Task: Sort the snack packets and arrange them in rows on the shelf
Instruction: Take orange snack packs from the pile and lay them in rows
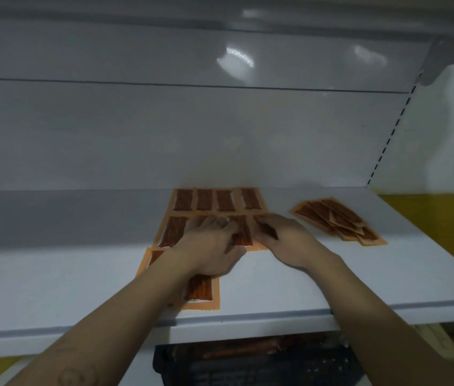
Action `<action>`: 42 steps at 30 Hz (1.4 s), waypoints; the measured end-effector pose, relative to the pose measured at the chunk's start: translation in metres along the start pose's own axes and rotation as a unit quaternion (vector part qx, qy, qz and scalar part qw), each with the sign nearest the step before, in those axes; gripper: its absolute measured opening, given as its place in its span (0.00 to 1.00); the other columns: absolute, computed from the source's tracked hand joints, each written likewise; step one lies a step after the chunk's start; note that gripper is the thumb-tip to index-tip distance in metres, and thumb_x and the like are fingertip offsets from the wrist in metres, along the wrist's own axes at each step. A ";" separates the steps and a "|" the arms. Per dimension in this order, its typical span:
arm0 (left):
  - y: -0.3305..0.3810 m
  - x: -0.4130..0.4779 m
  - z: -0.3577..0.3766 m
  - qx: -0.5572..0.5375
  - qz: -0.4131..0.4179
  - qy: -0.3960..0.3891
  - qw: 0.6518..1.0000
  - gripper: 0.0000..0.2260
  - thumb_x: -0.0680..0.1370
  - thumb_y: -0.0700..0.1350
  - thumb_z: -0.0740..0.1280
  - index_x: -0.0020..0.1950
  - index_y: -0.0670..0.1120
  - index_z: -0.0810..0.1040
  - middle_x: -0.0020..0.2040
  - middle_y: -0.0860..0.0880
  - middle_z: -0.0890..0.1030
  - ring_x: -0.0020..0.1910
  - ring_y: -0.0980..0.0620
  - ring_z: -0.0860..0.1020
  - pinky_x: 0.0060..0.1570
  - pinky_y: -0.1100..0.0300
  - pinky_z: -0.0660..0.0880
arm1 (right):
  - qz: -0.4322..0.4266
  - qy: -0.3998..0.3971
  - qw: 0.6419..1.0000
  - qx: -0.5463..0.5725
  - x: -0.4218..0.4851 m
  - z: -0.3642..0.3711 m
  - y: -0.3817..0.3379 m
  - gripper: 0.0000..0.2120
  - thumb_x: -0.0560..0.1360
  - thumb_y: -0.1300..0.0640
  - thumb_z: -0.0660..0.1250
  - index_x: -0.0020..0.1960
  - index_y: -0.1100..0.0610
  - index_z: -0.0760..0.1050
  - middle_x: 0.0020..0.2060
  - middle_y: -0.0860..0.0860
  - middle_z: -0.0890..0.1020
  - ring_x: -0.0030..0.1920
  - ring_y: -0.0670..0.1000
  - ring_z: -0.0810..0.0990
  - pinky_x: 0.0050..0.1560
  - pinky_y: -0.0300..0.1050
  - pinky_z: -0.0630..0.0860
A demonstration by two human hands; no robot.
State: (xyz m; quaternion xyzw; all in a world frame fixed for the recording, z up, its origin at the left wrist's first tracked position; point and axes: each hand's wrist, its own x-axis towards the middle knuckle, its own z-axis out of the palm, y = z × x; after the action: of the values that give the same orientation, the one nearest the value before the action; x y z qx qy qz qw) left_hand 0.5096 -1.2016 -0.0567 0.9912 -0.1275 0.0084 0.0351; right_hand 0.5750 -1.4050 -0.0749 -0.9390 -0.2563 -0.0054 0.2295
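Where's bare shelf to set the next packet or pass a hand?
Widest bare patch: the shelf left of the packet grid. Another lies at the front right, between the right hand, the loose pile and the front edge. Crowded: the grid's middle row, where the left hand presses and the right pinches a packet.

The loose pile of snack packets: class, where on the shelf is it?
Head view: the loose pile lies on the shelf at the right, beyond the right hand and the arranged rows, touching neither.
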 end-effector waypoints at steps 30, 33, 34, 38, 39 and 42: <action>0.117 0.054 -0.010 -0.022 0.036 0.099 0.994 0.26 0.78 0.61 0.62 0.72 0.51 0.68 0.69 0.47 0.73 0.67 0.46 0.71 0.64 0.53 0.69 | 0.113 0.107 0.970 -0.188 -0.016 -0.053 0.077 0.21 0.74 0.57 0.62 0.67 0.50 0.68 0.49 0.54 0.79 0.48 0.59 0.79 0.41 0.45 0.68; 0.122 0.056 -0.009 -0.057 0.011 0.113 0.992 0.23 0.78 0.59 0.62 0.71 0.51 0.69 0.66 0.48 0.76 0.64 0.47 0.75 0.58 0.53 0.73 | 0.071 0.187 0.968 -0.153 -0.021 -0.062 0.082 0.19 0.75 0.59 0.64 0.65 0.53 0.71 0.43 0.54 0.81 0.38 0.58 0.77 0.34 0.44 0.64; 0.125 0.057 -0.008 -0.079 -0.001 0.117 0.990 0.23 0.78 0.59 0.62 0.70 0.50 0.70 0.66 0.48 0.77 0.62 0.47 0.76 0.57 0.53 0.74 | 0.073 0.211 0.969 -0.107 -0.023 -0.064 0.083 0.16 0.76 0.57 0.64 0.64 0.52 0.72 0.41 0.54 0.81 0.36 0.57 0.76 0.33 0.44 0.66; 0.142 0.060 -0.011 -0.321 -0.080 0.104 0.938 0.25 0.79 0.61 0.60 0.72 0.49 0.66 0.61 0.46 0.80 0.57 0.46 0.80 0.56 0.52 0.77 | 0.094 0.258 0.939 0.209 -0.032 -0.068 0.079 0.12 0.75 0.56 0.67 0.57 0.45 0.77 0.39 0.45 0.83 0.39 0.50 0.82 0.38 0.48 0.81; 0.148 0.059 -0.014 -0.420 -0.099 0.091 0.897 0.24 0.79 0.62 0.60 0.72 0.53 0.65 0.57 0.47 0.81 0.55 0.46 0.81 0.53 0.48 0.79 | 0.089 0.267 0.928 0.244 -0.034 -0.068 0.076 0.14 0.74 0.59 0.67 0.56 0.44 0.78 0.39 0.44 0.84 0.39 0.46 0.83 0.38 0.44 0.81; 0.161 0.060 -0.024 -0.626 -0.144 0.020 0.766 0.23 0.77 0.68 0.58 0.68 0.58 0.69 0.55 0.48 0.82 0.50 0.45 0.83 0.47 0.45 0.81 | 0.058 0.283 0.917 0.274 -0.039 -0.064 0.056 0.18 0.73 0.59 0.68 0.60 0.43 0.78 0.38 0.39 0.82 0.38 0.39 0.81 0.36 0.28 0.75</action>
State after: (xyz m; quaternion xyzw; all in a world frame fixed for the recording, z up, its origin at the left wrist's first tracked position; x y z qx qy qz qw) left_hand 0.5270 -1.3704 -0.0202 0.7558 0.0402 -0.0588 0.6509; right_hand 0.5751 -1.4940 -0.0463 -0.8115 -0.1175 -0.1873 0.5408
